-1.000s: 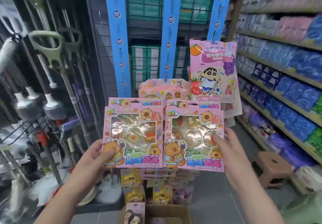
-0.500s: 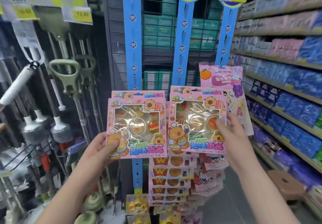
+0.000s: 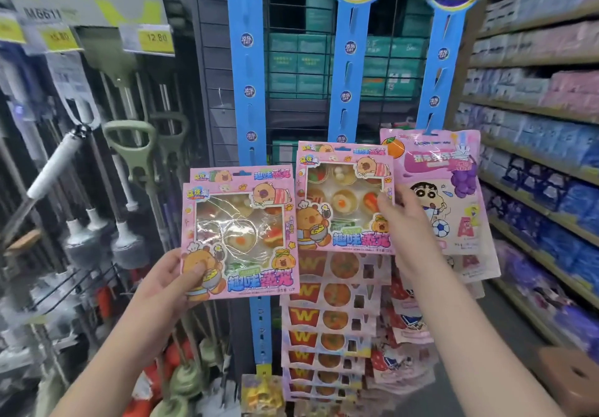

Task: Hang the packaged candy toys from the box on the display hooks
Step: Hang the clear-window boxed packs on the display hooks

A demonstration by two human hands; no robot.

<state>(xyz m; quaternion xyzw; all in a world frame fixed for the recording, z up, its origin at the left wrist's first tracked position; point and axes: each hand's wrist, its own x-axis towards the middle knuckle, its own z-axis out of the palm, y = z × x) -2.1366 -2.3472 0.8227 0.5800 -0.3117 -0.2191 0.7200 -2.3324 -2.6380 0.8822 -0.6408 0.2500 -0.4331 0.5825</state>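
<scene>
Where blue strips [image 3: 248,70] hung, left hand [image 3: 165,282] pinched the lower corner of a pink candy pack [image 3: 240,232]. Right hand [image 3: 411,219] gripped the edge of a second pack [image 3: 343,196] before the middle strip [image 3: 348,70]; mops [image 3: 129,164] stood left, shelves [image 3: 534,108] right.

Four candy packs [image 3: 238,232], three blue strips [image 3: 247,92]

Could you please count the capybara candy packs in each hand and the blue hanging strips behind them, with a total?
Left packs, pinched by the left hand: 2
Right packs, held by the right hand: 2
Blue strips: 3
Total: 7
</scene>
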